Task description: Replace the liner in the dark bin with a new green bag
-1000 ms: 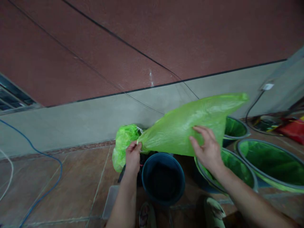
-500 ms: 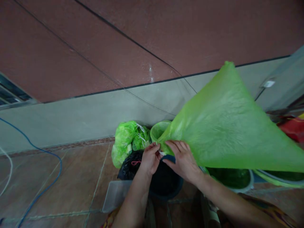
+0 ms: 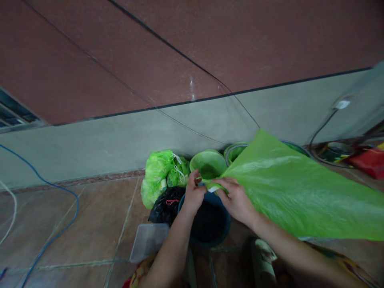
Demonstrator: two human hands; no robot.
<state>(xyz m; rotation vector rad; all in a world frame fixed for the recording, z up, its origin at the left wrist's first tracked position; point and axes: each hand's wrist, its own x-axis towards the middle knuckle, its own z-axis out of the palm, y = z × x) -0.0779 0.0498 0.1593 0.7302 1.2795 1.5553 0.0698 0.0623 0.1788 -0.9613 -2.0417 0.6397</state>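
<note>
A large light green plastic bag (image 3: 303,188) stretches from my hands out to the right side of the view. My right hand (image 3: 235,200) is closed around its gathered end, where a small white strip shows. Just left of that, my left hand (image 3: 194,194) pinches at the tip of the same end; its fingertips are partly hidden. Both hands are above the far rim of a dark blue bucket (image 3: 223,232). Right behind them stands a bin with a green liner (image 3: 204,158).
Tied green bags (image 3: 156,172) and a black bag (image 3: 163,206) with a pink tie lie left of the bucket. Nearer is a clear plastic container (image 3: 147,242). Another green-lined bin (image 3: 237,151) stands by the wall. A blue hose (image 3: 64,232) crosses the tiled floor.
The bag's raised peak has dropped and the sheet has flattened, uncovering the bins by the wall but covering those at the lower right. My right hand now grips the gathered end.
</note>
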